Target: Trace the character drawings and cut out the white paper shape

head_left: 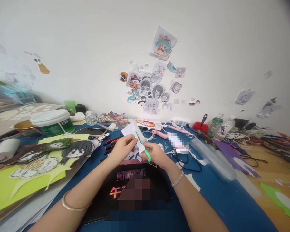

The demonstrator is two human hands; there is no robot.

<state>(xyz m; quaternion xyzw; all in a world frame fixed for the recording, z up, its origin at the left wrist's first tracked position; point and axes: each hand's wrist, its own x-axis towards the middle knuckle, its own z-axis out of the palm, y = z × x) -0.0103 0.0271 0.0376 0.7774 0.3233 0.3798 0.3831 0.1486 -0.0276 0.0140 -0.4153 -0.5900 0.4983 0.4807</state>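
While the left hand (pixel 124 147) pinches white paper (pixel 127 130) between its fingers, the right hand (pixel 157 154) grips green-handled scissors (pixel 148 156); cutting seems unfinished.

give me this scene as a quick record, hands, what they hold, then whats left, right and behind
left hand: pinching white paper; hand
right hand: holding green-handled scissors; hand
scissors position: blades along the paper; exact cut hard to make out
left side: yellow sheet bearing drawn cut-outs, lidded tub, phone
right side: purple paper, two bottles, red container
behind: white wall with drawings stuck on it
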